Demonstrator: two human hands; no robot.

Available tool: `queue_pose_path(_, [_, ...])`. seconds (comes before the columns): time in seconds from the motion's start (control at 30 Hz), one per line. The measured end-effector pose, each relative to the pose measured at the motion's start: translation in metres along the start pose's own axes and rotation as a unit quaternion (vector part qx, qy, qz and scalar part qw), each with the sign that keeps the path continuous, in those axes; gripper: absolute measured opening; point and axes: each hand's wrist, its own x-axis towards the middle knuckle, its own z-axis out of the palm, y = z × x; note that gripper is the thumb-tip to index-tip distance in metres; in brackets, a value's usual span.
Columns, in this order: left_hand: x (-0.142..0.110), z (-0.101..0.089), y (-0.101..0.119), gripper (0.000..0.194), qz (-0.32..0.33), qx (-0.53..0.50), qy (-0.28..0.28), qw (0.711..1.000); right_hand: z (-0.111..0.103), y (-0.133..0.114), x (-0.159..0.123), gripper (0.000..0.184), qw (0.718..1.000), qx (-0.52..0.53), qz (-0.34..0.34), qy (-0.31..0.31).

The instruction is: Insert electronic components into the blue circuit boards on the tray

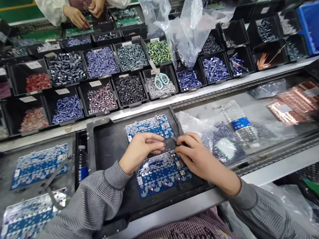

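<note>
Two blue circuit boards lie in a black tray in front of me, a far board [148, 126] and a near board [159, 176]. My left hand [141, 149] is over the gap between them, thumb and fingers pinched together; whatever is between the fingertips is too small to make out. Opposite it, my right hand [198, 156] is closed at the right edge of the near board. A short grey strip [174, 137] sticks out from its fingertips toward the far board. The fingertips of the two hands are a small distance apart.
Rows of black bins with loose components [101, 62] stand beyond the tray, with scissors [161, 80] on one. More boards [40, 166] and a grey strap lie left, near a bottle [82, 163]. Plastic bags [226, 145] and copper-coloured packs [297, 102] lie right. Co-workers' hands [86, 13] show opposite.
</note>
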Motion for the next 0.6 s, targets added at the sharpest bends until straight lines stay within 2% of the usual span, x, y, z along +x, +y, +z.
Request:
queue_pose_path(0.3, [-0.0008, 0.0016, -0.0010, 0.008, -0.006, 0.015, 0.011, 1.000, -0.0008, -0.0020, 0.0044, 0.026, 0.998, -0.043, -0.011, -0.047])
queue_pose_path(0.6, [0.0023, -0.0023, -0.0038, 0.009, 0.006, 0.033, -0.018, 0.999, -0.0004, 0.0003, 0.0066, 0.025, 0.994, -0.079, -0.033, -0.073])
